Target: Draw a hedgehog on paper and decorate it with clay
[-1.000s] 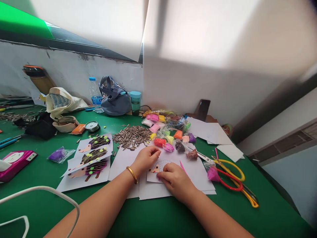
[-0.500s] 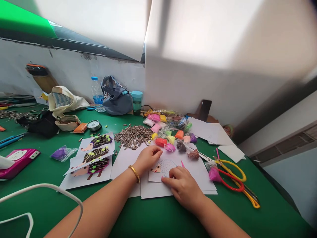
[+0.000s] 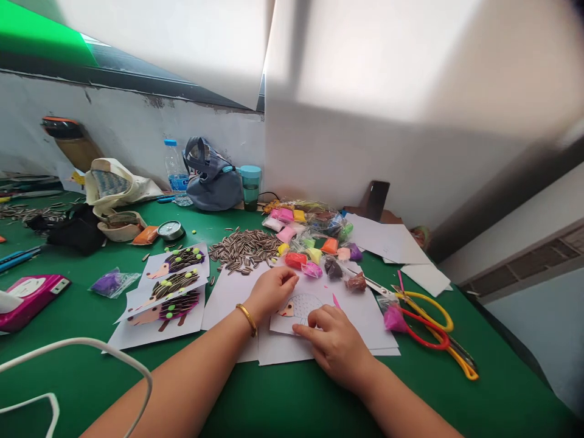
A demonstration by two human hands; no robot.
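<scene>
A small white card point(image 3: 280, 325) lies on larger white sheets, bearing a hedgehog drawing point(image 3: 305, 304) with a peach face, dark eye and red mouth. Over the card's upper left is my left hand point(image 3: 272, 293), thumb and fingertips pressed together; whatever may be between them is too small to make out. My right hand point(image 3: 340, 340) rests on the card's lower right, index finger stretched out below the drawing, the others loosely bent, with nothing visible in it. A pink pointed piece point(image 3: 336, 301) lies just beyond its knuckles.
Striped sunflower seeds point(image 3: 246, 248) are heaped behind the sheets, beside bagged coloured clay point(image 3: 296, 260). Finished seed hedgehog cards point(image 3: 176, 310) lie to the left. Scissors point(image 3: 429, 319) with yellow and red handles lie right. A white cable point(image 3: 91, 344) loops at the lower left.
My right index finger has shifted slightly left along the card's lower part. My left hand keeps its pinch in nearly the same place. The whole view has moved a little.
</scene>
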